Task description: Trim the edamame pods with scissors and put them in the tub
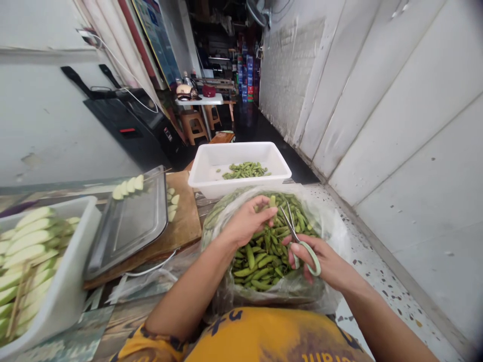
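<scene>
- Nearest, a yellow shirt front (pixel 271 334); over the counter's near left corner, a white tub (pixel 88 216) heaped with pale green vegetable slices (pixel 32 244).
- Toward the counter (pixel 113 311)'s right edge, a clear plastic bag (pixel 334 221) spreads around a heap of edamame pods (pixel 260 271); what lies under the bag is hidden.
- Right hand (pixel 320 256) above the bag's right part, its forearm slanting in from the near right. The grip is closed on scissors (pixel 291 227) by their pale green handles; the blades stand apart in a narrow V, tips aimed away and a little left.
- Left hand (pixel 245 221) over the far left of the heap, its forearm slanting in from the near left, wrist low and fingers bent. The grip is narrow — thumb and fingertips pinching one edamame pod (pixel 272 201).
- That pinched pod sits just left of the blade tips, its long axis near upright in view, roughly in line with the blades rather than across them. It looks clear of the metal — though depth cannot be told. The left hand, holding it, is the nearer.
- Left of the bag, a wooden board (pixel 188 208) carries a shallow tray (pixel 139 216) with skewered slices (pixel 128 187) at its far edge.
- Beyond the bag, a white basin (pixel 241 188) with a small pile of pods (pixel 247 171).
</scene>
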{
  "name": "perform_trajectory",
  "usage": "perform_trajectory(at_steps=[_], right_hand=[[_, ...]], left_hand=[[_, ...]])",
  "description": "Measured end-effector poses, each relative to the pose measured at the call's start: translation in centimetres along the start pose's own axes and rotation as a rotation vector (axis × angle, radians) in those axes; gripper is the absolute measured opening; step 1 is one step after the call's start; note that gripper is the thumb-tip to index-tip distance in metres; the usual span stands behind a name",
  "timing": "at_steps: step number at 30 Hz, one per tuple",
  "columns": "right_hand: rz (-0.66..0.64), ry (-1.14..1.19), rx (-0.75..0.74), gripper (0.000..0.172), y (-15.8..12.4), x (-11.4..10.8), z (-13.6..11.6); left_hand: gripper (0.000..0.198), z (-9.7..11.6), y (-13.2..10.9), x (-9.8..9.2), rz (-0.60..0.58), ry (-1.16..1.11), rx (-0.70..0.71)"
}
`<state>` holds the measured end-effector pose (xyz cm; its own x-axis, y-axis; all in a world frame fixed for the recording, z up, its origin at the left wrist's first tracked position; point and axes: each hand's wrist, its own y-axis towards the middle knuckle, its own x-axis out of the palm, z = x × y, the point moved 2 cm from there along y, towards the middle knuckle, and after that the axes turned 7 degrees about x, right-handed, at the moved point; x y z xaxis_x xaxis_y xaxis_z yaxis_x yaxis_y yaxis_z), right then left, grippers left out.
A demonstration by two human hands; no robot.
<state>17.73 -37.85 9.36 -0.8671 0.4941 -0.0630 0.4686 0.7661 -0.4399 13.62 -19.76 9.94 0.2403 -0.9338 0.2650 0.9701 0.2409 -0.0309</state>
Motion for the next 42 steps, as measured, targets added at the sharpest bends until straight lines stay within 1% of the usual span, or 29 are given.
perform_trajectory(at_steps=[4,8,10,14,21,24,27,29,31,33,34,35,37,39,40,42], right_hand=[[0.012,0.006,-0.020,0.048,0.3,0.2,0.1],[0.008,-0.009,-0.035,0.047,0.4,0.3,0.1],[0.010,-0.010,-0.038,0.046,0.5,0.3,0.1],[0.022,0.010,-0.053,0.044,0.5,0.2,0.1],[0.050,0.023,-0.061,0.040,0.7,0.3,0.3],[0.067,0.046,-0.023,0.038,0.9,0.3,0.5],[0.093,0.046,0.010,0.040,0.9,0.1,0.4],[0.094,0.064,-0.008,0.041,0.6,-0.1,0.1],[0.082,0.100,-0.048,0.046,0.3,-0.3,-0.2],[0.076,0.136,-0.075,0.051,-0.1,-0.6,-0.4],[0.074,0.148,-0.079,0.051,-0.2,-0.7,-0.3],[0.072,0.160,-0.080,0.051,-0.3,-0.8,-0.3],[0.060,0.176,-0.075,0.050,-0.4,-1.0,-0.1],[0.052,0.177,-0.071,0.049,-0.4,-1.0,0.1],[0.050,0.174,-0.071,0.048,-0.3,-1.0,0.2],[0.048,0.163,-0.067,0.046,-0.2,-0.9,0.2]], left_hand=[[0.030,-0.7,0.2,0.1,0.076,-0.036,-0.045],[0.033,-0.9,0.2,0.4,0.152,-0.091,-0.028],[0.034,-0.8,0.1,0.7,0.154,-0.111,-0.014],[0.033,-0.6,-0.3,1.2,0.120,-0.103,-0.025],[0.035,-0.5,-0.3,1.3,0.146,-0.104,-0.031],[0.031,-0.6,-0.1,1.1,0.157,-0.095,-0.047],[0.025,-0.3,0.1,0.6,0.159,-0.077,-0.057],[0.017,0.1,0.2,0.1,0.176,-0.047,-0.038],[0.011,0.4,0.4,-0.5,0.174,0.003,-0.013],[0.008,0.7,0.4,-1.0,0.143,0.122,-0.025],[0.007,0.8,0.3,-1.3,0.125,0.237,-0.023],[0.008,1.0,0.1,-1.6,0.115,0.394,-0.002],[0.012,1.3,-0.3,-2.0,0.135,0.788,0.086],[0.010,1.5,-1.0,-2.1,0.128,1.110,0.158],[0.008,1.5,-1.4,-2.1,0.097,1.200,0.162],[0.010,1.1,-1.9,-2.0,0.002,1.262,0.150]])
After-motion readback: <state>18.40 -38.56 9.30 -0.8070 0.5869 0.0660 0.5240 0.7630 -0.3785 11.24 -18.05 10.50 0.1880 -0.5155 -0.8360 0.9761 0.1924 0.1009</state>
